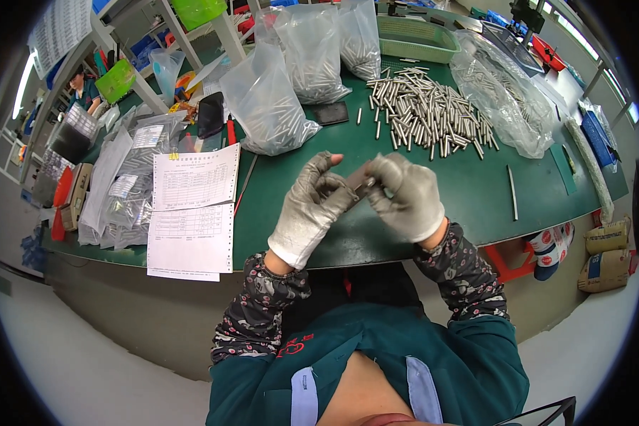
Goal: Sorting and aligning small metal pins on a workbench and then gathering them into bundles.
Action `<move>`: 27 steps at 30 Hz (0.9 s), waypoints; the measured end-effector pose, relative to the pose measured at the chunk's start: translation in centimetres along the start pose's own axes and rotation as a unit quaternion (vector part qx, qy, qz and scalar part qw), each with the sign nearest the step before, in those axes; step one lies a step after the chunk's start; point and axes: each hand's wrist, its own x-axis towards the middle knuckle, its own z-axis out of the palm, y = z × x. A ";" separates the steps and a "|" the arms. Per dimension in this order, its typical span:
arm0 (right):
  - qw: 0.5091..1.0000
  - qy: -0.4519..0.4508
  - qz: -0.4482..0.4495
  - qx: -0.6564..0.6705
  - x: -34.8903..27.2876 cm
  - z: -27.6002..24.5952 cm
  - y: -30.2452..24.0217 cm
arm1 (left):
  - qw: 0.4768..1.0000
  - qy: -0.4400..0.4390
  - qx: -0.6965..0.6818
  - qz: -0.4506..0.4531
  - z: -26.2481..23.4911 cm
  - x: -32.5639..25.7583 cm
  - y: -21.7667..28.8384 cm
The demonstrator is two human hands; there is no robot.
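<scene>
Both my hands wear pale gloves with grey, soiled fingers and are raised over the front of the green table. My left hand [312,206] is closed, its fingers curled inward around a small piece that I cannot make out. Close beside it, my right hand [408,197] is pinched and smeared by motion. A small grey-brown piece [360,177] shows between the two hands, too blurred to name. Beyond my right hand lies a large heap of short metal pins [433,113], with a few loose ones at its left edge.
Clear bags of pins [266,106] stand at the back, beside a green plastic basket [417,39]. Printed sheets [192,209] overhang the front edge at left, near bagged parts [131,177]. A crumpled plastic bag [508,99] and a thin metal strip [512,193] lie right.
</scene>
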 end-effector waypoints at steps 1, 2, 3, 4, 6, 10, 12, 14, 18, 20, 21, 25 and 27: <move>0.990 0.058 0.088 0.098 0.1 0.2 0.5 | 0.985 0.043 0.129 0.103 -0.4 0.7 -0.8; 0.959 0.115 0.175 0.193 0.2 0.4 1.0 | 0.942 0.085 0.254 0.202 -0.7 1.1 -1.3; 0.946 0.082 0.240 0.202 0.2 0.6 1.7 | 0.919 0.093 0.337 0.185 -1.0 1.2 -1.5; 0.947 0.076 0.239 0.201 0.2 0.6 1.7 | 0.920 0.096 0.332 0.183 -1.2 1.4 -2.7; 0.935 0.016 0.267 0.232 0.6 1.0 1.5 | 0.848 0.087 0.464 0.240 -1.4 2.1 -5.3; 0.936 -0.034 0.276 0.217 0.7 2.5 2.0 | 0.884 0.061 0.440 0.147 -0.5 2.7 -7.4; 0.940 -0.066 0.274 0.192 0.8 2.9 2.3 | 0.879 0.097 0.425 0.193 -0.3 2.7 -7.7; 0.947 -0.089 0.266 0.160 0.8 3.2 2.8 | 0.870 0.089 0.450 0.180 -0.2 2.7 -7.5; 0.971 -0.104 0.203 0.074 0.8 3.0 2.3 | 0.861 0.088 0.471 0.174 0.0 2.6 -7.1; 0.988 -0.105 0.102 0.050 0.8 3.3 1.9 | 0.871 0.060 0.466 0.141 -0.1 2.7 -6.9; 0.990 -0.093 0.097 0.050 0.8 3.4 2.1 | 0.873 0.059 0.464 0.140 0.0 2.7 -6.8; 0.983 -0.119 0.138 0.012 1.1 3.3 2.5 | 0.873 0.071 0.462 0.138 0.2 2.6 -6.7; 0.988 -0.110 0.096 0.041 0.8 3.4 1.7 | 0.880 0.058 0.454 0.126 0.1 2.4 -6.6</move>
